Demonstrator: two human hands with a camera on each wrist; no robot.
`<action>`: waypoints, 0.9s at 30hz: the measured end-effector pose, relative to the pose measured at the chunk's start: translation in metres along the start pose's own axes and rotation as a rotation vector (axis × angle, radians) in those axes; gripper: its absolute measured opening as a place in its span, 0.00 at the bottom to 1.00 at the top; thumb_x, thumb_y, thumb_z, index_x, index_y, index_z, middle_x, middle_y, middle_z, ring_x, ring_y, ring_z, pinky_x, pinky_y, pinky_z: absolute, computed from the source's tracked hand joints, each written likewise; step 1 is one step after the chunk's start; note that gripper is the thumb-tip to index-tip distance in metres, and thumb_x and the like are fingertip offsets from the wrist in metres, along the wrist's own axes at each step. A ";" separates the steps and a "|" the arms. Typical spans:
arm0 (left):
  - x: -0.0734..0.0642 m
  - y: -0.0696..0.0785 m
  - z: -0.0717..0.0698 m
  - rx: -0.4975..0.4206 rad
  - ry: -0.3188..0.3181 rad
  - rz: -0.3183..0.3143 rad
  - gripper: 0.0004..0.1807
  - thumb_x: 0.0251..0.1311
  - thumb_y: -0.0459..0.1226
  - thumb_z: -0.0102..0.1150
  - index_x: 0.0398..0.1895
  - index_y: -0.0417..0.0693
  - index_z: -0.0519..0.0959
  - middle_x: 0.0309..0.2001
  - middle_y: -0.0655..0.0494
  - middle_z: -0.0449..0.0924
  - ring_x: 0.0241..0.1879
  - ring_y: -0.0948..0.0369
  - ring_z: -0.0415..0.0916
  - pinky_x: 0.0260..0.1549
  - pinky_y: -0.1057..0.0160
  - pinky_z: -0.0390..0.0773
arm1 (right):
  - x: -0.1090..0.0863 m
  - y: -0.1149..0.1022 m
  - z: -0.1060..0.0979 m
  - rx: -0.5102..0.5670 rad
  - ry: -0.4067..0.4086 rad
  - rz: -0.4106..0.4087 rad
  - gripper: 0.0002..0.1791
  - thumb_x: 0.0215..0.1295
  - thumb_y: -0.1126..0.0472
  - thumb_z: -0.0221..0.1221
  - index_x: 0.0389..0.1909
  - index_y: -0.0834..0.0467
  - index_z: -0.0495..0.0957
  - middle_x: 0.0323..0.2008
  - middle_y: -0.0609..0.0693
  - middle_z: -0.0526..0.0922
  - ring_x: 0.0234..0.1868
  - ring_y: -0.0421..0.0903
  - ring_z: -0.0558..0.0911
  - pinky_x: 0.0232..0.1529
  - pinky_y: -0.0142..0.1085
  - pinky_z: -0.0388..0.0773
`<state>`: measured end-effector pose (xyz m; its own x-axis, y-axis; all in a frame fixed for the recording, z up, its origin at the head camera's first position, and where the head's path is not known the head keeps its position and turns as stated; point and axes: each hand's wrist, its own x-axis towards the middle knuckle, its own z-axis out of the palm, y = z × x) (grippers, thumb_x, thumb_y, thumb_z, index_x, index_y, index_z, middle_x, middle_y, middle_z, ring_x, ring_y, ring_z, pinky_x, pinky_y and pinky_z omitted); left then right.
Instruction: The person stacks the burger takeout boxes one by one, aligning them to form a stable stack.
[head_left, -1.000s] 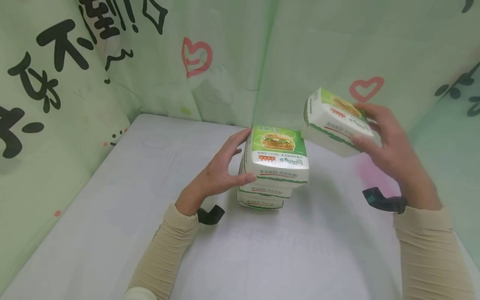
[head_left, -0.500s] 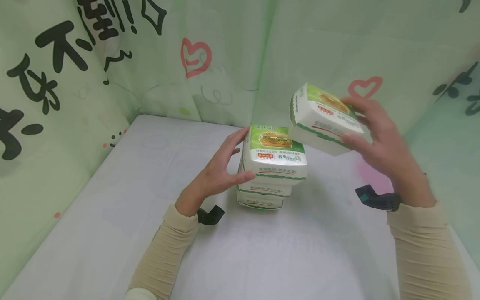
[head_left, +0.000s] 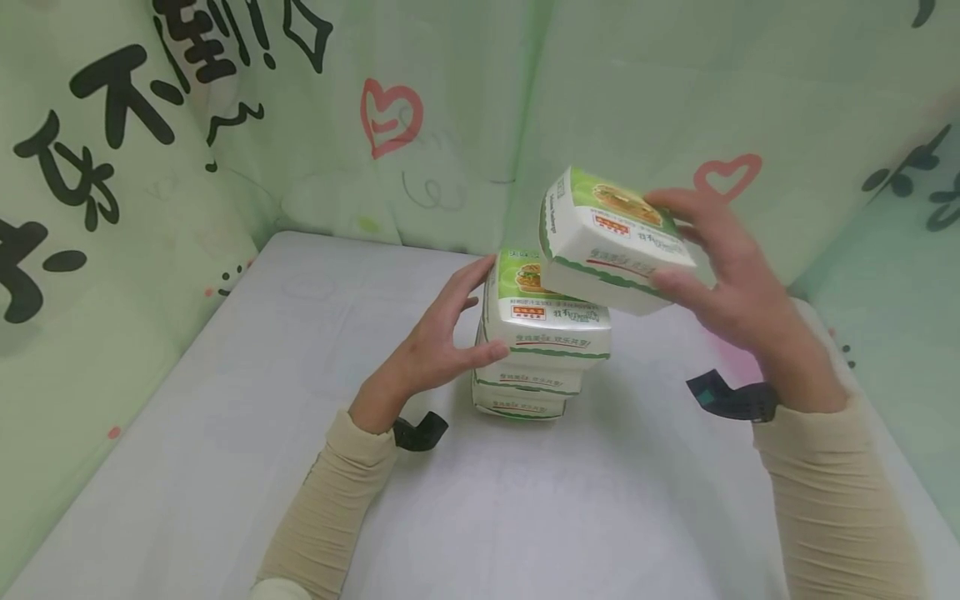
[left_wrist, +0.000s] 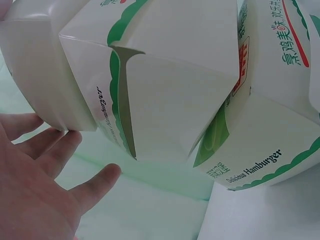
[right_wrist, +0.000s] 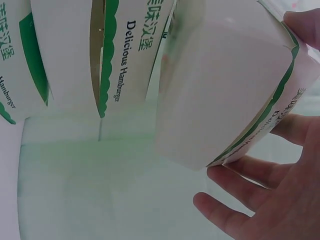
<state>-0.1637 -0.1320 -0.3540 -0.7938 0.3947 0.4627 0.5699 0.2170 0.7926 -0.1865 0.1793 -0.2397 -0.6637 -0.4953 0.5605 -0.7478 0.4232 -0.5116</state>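
Note:
A stack of three white-and-green paper hamburger boxes [head_left: 551, 337] stands on the table, its layers slightly offset. The left hand [head_left: 435, 333] rests against the top box's left side, fingers stretched toward the back and thumb at the front corner. In the left wrist view, fingertips [left_wrist: 72, 140] touch that box [left_wrist: 40, 65]. A further hamburger box [head_left: 611, 242] is gripped at its right end by the right hand [head_left: 731, 275], tilted and overlapping the stack's top in the head view. Whether it touches the stack, I cannot tell. The right wrist view shows its plain white underside [right_wrist: 215, 85].
A white cloth covers the table [head_left: 480, 508]. Behind it hangs a pale green curtain [head_left: 450, 100] with red hearts and black lettering; a similar curtain lines each side. Black straps [head_left: 731, 396] are worn on both wrists.
The right hand has moved left with its hamburger box, which now overlaps the stack's top box in the head view. The left hand and the stack have stayed almost still.

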 end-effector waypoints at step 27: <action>0.000 0.000 -0.001 -0.017 -0.008 0.017 0.51 0.55 0.66 0.59 0.78 0.65 0.50 0.77 0.65 0.50 0.75 0.63 0.50 0.68 0.40 0.61 | 0.012 -0.025 0.024 -0.065 -0.058 -0.068 0.41 0.51 0.61 0.68 0.70 0.50 0.69 0.69 0.48 0.67 0.68 0.42 0.65 0.60 0.25 0.62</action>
<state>-0.1640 -0.1328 -0.3540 -0.7823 0.4051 0.4733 0.5796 0.1947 0.7913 -0.1755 0.1449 -0.2363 -0.6108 -0.5667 0.5530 -0.7918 0.4343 -0.4295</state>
